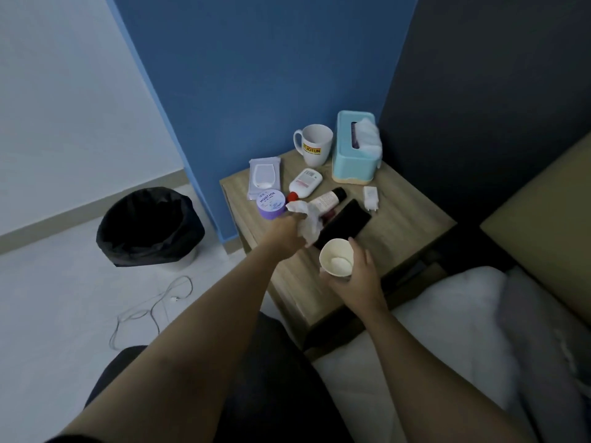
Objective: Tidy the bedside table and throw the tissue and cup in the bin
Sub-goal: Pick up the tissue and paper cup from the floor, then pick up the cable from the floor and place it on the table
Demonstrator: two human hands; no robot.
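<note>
While the left hand (285, 237) grips a crumpled tissue (309, 225), the right hand (361, 277) holds a paper cup (337, 259).

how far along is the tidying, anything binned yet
Both throwaways are picked up: the left hand grips the crumpled tissue, the right hand holds the paper cup. Neither has reached the bin on the floor. Left: drop both in, then straighten the jar, white bottle and phone scattered on the bedside table.
</note>
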